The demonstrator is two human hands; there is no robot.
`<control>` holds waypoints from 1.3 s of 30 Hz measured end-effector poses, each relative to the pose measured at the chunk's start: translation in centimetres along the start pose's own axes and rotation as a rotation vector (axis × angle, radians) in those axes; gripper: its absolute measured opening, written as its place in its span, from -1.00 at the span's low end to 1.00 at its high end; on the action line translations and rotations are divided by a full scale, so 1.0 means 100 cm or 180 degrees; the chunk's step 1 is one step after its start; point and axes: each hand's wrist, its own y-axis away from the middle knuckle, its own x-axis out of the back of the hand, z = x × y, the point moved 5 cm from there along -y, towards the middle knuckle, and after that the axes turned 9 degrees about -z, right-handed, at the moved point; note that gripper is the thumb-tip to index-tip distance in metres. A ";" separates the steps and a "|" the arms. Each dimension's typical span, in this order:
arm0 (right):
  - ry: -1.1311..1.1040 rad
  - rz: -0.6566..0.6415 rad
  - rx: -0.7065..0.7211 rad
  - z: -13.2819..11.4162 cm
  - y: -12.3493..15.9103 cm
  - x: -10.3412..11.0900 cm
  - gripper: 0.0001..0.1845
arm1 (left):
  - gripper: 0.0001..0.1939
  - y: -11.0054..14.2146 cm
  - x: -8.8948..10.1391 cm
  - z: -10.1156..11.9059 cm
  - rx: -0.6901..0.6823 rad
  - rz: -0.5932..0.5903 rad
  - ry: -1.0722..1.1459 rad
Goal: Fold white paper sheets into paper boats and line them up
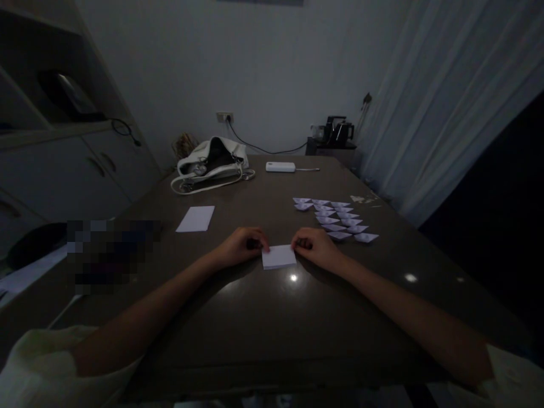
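Note:
A small folded sheet of white paper (pixel 279 258) lies on the dark table in front of me. My left hand (pixel 243 247) pinches its upper left corner between thumb and fingers. At the opposite upper corner, my right hand (pixel 318 247) grips the paper the same way. Beyond my right hand stand several folded paper boats (pixel 339 220) in slanting rows. To the left, past my left hand, rests a flat stack of white paper (pixel 196 219).
A white handbag (pixel 212 164) sits at the table's far left, and a white power bank (pixel 280 167) with a short cable at the far middle. Paper scraps (pixel 361 199) lie near the right edge. A kettle (pixel 341 132) stands beyond the table, beside a pale curtain (pixel 419 96).

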 end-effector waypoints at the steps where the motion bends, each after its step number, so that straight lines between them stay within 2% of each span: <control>1: 0.0017 -0.0022 0.0004 0.000 0.000 0.000 -0.82 | -0.87 0.001 0.001 0.002 -0.0014 -0.0048 0.0002; 8: 0.0144 -0.0097 0.0021 -0.004 0.002 0.001 -0.81 | -0.70 0.005 0.002 0.015 0.0037 -0.0285 -0.0204; 14: 0.0253 -0.0126 0.0239 -0.008 0.004 -0.001 -0.79 | -0.86 0.004 -0.001 0.018 0.0036 -0.0311 -0.0329; 19: 0.0294 -0.0199 0.0297 -0.009 0.006 -0.003 -0.82 | -0.87 0.004 -0.002 0.018 0.0026 -0.0368 -0.0333; 24: 0.0344 -0.0241 0.0194 -0.011 0.008 -0.003 -0.97 | -0.87 0.005 -0.001 0.020 -0.0012 -0.0388 -0.0338; 30: 0.0353 -0.0273 0.0178 -0.011 0.007 -0.005 -0.91 | -0.86 0.005 -0.001 0.021 0.0016 -0.0445 -0.0492; 39: 0.0403 -0.0305 0.0175 -0.013 0.006 -0.004 -0.91 | -0.87 0.006 -0.002 0.033 -0.0266 -0.0463 -0.0853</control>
